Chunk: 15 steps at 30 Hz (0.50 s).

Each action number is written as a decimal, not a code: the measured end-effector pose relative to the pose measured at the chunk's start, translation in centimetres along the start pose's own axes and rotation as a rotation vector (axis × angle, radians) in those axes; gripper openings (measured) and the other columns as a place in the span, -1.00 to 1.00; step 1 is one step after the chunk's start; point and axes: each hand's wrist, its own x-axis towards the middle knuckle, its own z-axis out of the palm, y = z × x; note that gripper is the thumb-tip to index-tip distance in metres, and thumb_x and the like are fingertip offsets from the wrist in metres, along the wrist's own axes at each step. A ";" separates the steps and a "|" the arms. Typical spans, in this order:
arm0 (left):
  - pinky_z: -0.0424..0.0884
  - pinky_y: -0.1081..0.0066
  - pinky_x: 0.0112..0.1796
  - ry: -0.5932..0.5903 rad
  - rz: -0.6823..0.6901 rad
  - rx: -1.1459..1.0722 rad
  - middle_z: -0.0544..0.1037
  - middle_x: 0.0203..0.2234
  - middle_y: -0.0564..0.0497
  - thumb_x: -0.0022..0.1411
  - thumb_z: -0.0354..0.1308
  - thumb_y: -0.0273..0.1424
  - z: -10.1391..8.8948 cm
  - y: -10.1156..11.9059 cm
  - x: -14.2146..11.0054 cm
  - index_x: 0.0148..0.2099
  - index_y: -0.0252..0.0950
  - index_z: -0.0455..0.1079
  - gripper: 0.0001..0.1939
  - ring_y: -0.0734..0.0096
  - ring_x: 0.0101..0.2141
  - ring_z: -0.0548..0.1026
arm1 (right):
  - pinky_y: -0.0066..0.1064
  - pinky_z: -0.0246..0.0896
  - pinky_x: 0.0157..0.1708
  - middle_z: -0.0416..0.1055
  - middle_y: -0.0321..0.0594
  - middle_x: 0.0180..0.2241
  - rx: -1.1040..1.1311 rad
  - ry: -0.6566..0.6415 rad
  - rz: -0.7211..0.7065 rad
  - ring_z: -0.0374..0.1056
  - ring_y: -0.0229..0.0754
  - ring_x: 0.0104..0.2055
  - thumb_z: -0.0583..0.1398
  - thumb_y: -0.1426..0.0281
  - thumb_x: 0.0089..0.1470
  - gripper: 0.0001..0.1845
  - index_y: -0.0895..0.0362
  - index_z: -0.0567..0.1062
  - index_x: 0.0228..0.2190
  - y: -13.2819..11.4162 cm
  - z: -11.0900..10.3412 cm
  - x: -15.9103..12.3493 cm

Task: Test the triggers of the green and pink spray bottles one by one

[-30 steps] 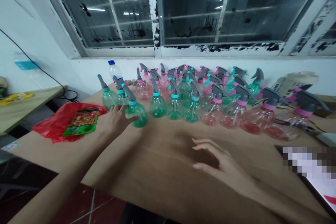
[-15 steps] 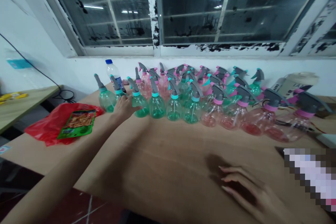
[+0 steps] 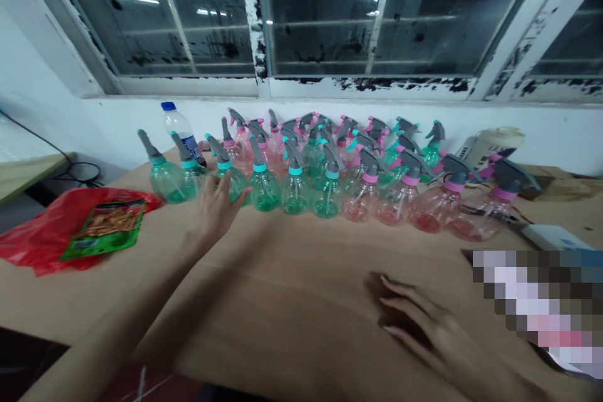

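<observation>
A front row of spray bottles runs across the table, with green bottles on the left and pink ones on the right. My left hand [image 3: 214,204], thumb held apart, is in front of a green spray bottle [image 3: 225,166] third from the left and partly covers it; whether it touches the bottle I cannot tell. Just left of that hand stand two more green bottles, one at the row's end [image 3: 166,181] and one beside it [image 3: 189,166]. My right hand [image 3: 419,317] is low over the table at right, fingers curved and apart, holding nothing.
More pink and teal spray bottles [image 3: 377,129] stand behind the front row. A blue-capped drink bottle [image 3: 176,125] is at back left. On the left, a green snack packet [image 3: 106,229] lies on a red plastic bag [image 3: 38,220]. A white jug [image 3: 494,144] stands near the wall.
My left hand has shifted right along the row, from the second green bottle to the third, and back slightly. The view has turned right. My right hand keeps its pose.
</observation>
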 end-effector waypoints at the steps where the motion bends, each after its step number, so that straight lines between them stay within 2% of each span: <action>1: 0.32 0.21 -0.17 -0.057 0.002 -0.032 0.45 -0.20 -0.13 0.28 -0.17 0.00 0.1 0.8 -0.1 0.19 -0.26 0.14 -0.41 0.03 -0.12 0.43 | -0.07 0.26 0.03 0.33 -0.16 0.08 -0.011 -0.012 -0.004 0.29 -0.01 0.08 0.12 0.19 0.10 -0.63 0.01 0.43 -0.07 -0.1 0.0 0.3; 4: 0.36 0.14 -0.26 -0.182 -0.042 -0.044 0.52 -0.32 -0.15 0.21 -0.16 0.10 0.3 3.0 0.6 0.18 -0.27 0.15 -0.31 -0.04 -0.24 0.49 | -0.06 0.21 0.07 0.27 -0.09 0.12 -0.033 -0.059 -0.046 0.24 0.00 0.12 0.10 0.13 0.11 -0.53 0.09 0.39 0.00 -0.6 0.1 1.4; 7: 0.34 0.07 -0.27 -0.174 -0.079 0.000 0.51 -0.28 -0.29 0.16 -0.17 0.17 0.3 4.1 2.0 0.14 -0.42 0.18 -0.20 -0.18 -0.20 0.47 | -0.05 0.17 0.09 0.25 -0.05 0.13 -0.020 -0.067 -0.096 0.19 0.01 0.15 0.09 0.10 0.11 -0.49 0.13 0.39 0.00 -1.2 0.0 2.7; 12: 0.33 0.06 -0.25 -0.179 -0.025 0.024 0.49 -0.29 -0.15 0.12 -0.27 0.22 0.0 4.1 2.7 0.09 -0.42 0.22 -0.15 -0.12 -0.15 0.45 | -0.07 0.15 0.10 0.30 -0.03 0.09 -0.017 -0.073 -0.163 0.16 0.00 0.17 0.06 0.09 0.13 -0.46 0.17 0.37 0.02 -1.8 -0.7 4.2; 15: 0.35 0.01 -0.29 -0.195 -0.063 0.067 0.49 -0.33 -0.21 0.09 -0.21 0.24 -0.3 3.5 2.2 0.00 -0.41 0.28 -0.17 -0.22 -0.19 0.47 | -0.10 0.14 0.11 0.31 -0.05 0.09 0.002 -0.101 -0.168 0.16 -0.03 0.17 0.05 0.11 0.15 -0.48 0.18 0.37 0.01 -1.8 -1.2 4.5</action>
